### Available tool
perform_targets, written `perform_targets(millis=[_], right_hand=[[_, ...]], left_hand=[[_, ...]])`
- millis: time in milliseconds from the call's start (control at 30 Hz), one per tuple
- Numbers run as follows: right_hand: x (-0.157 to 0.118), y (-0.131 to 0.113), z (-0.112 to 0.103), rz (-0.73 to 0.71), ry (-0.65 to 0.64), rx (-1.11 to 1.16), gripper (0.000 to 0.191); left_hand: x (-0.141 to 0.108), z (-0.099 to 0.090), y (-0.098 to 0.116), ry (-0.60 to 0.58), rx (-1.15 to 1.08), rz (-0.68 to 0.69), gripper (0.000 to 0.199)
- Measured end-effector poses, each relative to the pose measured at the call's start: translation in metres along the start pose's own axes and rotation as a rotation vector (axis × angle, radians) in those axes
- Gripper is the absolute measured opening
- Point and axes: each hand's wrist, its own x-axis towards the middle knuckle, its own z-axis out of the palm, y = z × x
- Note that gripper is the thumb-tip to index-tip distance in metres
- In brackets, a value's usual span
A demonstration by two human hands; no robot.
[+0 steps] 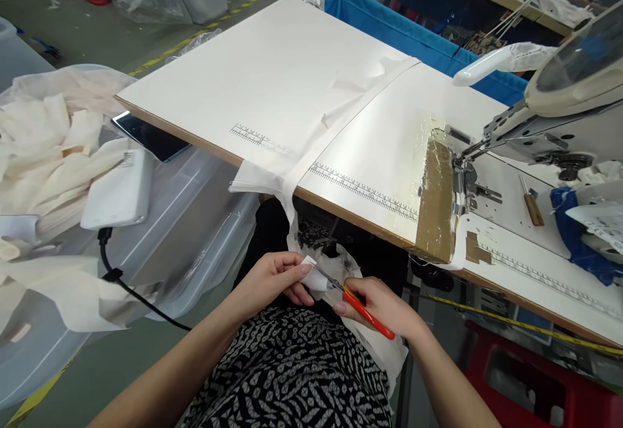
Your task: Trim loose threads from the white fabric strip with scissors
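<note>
Over my lap, my left hand (282,276) pinches the edge of a small white fabric piece (315,278) between thumb and fingers. My right hand (377,303) is wrapped around red-handled scissors (366,314), whose metal blades point up and left at that piece. Whether the blades touch the cloth I cannot make out. A long pale fabric strip (341,119) lies across the white tabletop (272,71), hangs over its front edge and runs down toward my hands. More pale cloth (384,350) is bunched on my lap below the scissors.
To the right stands a sewing machine (549,136), with a wooden-handled tool (533,208) beside it. A clear plastic bin (204,220) at left carries piled cream fabric (53,149) and a white device (119,188) with a black cable. A blue cloth bin (379,25) stands behind the table.
</note>
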Motion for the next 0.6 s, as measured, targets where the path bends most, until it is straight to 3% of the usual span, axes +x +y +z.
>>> perform_targets(millis=[600], right_hand=[[-0.002,-0.003,0.008,0.071,0.164,-0.234,0.059]], left_hand=[[0.000,-0.002,0.001,-0.005,0.011,0.011,0.039]])
